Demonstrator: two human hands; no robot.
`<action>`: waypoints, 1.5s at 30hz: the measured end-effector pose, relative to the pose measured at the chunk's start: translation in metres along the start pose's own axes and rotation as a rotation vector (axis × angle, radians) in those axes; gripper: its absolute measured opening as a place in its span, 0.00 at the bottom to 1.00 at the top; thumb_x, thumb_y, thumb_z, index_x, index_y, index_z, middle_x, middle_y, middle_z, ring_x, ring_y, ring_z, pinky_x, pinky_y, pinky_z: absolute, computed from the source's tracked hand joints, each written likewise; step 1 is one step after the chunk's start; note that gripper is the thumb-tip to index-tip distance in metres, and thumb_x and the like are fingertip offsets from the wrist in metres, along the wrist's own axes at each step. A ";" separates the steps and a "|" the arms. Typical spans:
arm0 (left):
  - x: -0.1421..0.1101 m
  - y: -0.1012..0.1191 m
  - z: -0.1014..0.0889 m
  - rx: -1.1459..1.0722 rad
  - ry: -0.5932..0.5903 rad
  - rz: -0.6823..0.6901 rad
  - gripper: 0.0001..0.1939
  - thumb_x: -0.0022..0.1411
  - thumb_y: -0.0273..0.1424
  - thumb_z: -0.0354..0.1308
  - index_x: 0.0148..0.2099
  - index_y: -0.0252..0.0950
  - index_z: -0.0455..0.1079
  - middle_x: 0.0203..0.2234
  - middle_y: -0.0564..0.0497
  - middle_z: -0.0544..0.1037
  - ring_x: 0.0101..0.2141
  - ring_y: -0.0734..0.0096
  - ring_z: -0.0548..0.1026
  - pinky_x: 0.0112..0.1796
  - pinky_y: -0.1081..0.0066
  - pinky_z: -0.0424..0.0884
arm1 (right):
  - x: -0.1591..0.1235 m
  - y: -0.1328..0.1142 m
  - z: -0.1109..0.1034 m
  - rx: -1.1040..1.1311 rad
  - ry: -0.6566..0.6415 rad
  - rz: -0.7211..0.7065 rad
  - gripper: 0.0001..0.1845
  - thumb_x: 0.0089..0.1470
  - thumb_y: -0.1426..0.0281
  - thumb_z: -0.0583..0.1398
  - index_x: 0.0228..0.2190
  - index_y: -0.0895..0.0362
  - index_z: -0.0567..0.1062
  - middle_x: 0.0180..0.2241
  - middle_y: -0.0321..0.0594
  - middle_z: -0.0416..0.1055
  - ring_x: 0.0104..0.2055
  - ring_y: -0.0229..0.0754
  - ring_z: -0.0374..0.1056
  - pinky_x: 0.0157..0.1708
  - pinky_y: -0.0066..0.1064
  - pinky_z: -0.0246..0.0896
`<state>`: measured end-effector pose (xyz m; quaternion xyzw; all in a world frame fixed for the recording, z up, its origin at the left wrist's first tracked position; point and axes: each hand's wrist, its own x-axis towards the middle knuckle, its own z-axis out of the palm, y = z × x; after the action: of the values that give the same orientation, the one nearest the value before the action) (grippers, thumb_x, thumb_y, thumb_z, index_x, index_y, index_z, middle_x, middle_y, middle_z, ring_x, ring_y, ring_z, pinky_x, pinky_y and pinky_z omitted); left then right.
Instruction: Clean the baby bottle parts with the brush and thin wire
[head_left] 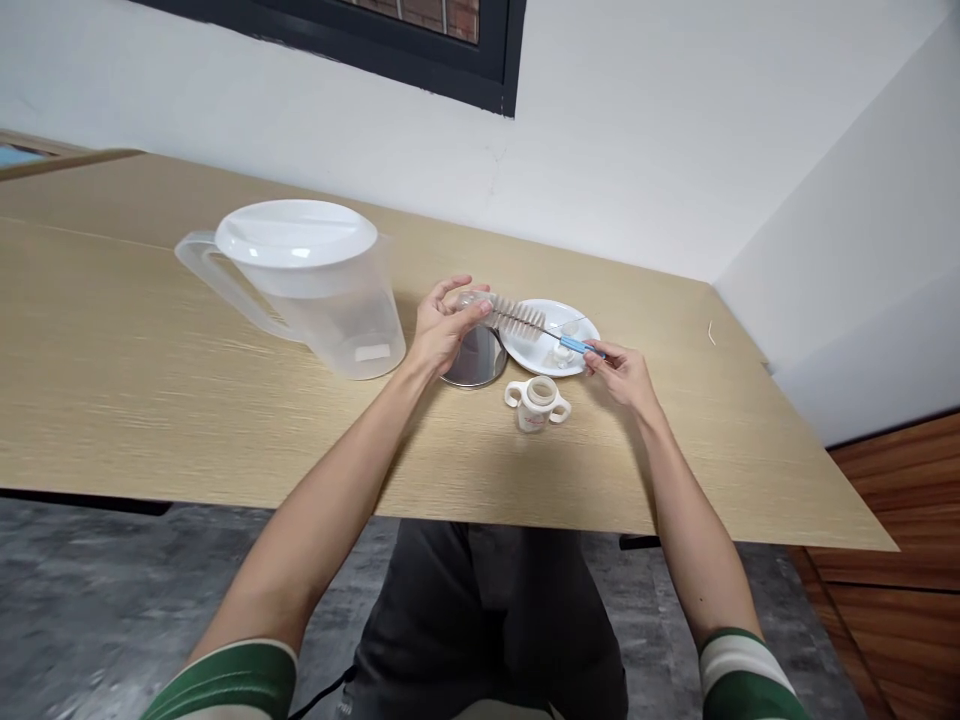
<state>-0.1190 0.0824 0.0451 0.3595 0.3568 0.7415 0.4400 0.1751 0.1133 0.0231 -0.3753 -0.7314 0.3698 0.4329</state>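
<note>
The left hand (446, 325) curls its fingers around a clear bottle (471, 299), seemingly empty; the right hand (619, 375) pinches a bottle brush (525, 322) by its blue handle, bristles at the bottle's mouth, over a white plate (581, 330).

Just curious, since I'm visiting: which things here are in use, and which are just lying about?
In use: clear bottle in the left hand; blue-handled bottle brush in the right hand.

Lying about: white plate with small parts; two-handled cup; round metal disc; lidded plastic jug.
</note>
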 end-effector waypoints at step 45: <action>0.002 -0.006 -0.002 0.049 0.001 0.052 0.31 0.39 0.35 0.78 0.44 0.36 0.68 0.40 0.44 0.83 0.35 0.67 0.82 0.31 0.76 0.77 | -0.004 -0.018 -0.006 -0.181 0.052 -0.177 0.26 0.56 0.49 0.63 0.44 0.55 0.83 0.32 0.40 0.74 0.32 0.39 0.65 0.29 0.31 0.57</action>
<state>-0.1197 0.0861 0.0397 0.3792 0.3657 0.7437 0.4115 0.1777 0.1028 0.0397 -0.3561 -0.7806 0.2527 0.4472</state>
